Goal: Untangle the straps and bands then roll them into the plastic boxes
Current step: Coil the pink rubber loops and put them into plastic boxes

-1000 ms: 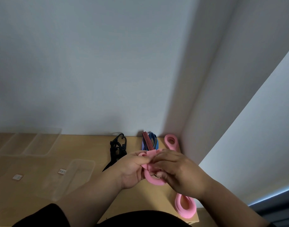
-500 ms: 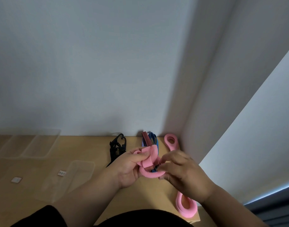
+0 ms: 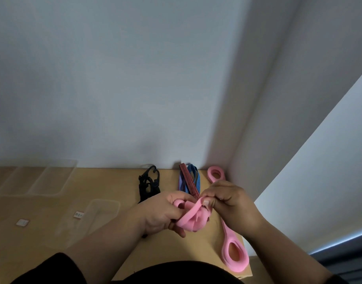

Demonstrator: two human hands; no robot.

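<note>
A flat pink band (image 3: 191, 218) is held above the wooden table (image 3: 118, 181), partly wound into loose loops. My left hand (image 3: 163, 214) grips the wound part from the left. My right hand (image 3: 229, 201) pinches a free length of it at the top right. A red-and-black striped strap (image 3: 187, 179) crosses a blue striped strap (image 3: 196, 178) behind the hands. A pink figure-eight puller (image 3: 233, 249) lies along the table's right side. A clear plastic box (image 3: 96, 216) sits left of my left forearm.
A black strap with hooks (image 3: 148, 184) lies behind my left hand near the wall. More clear boxes or lids (image 3: 38, 179) lie at the back left. Two small labels (image 3: 22, 222) lie on the table at left. The wall corner stands at the back right.
My right hand has pulled the pink band's free length up and to the right, stretching a loop over the wound part. My left hand kept its grip and shifted slightly down.
</note>
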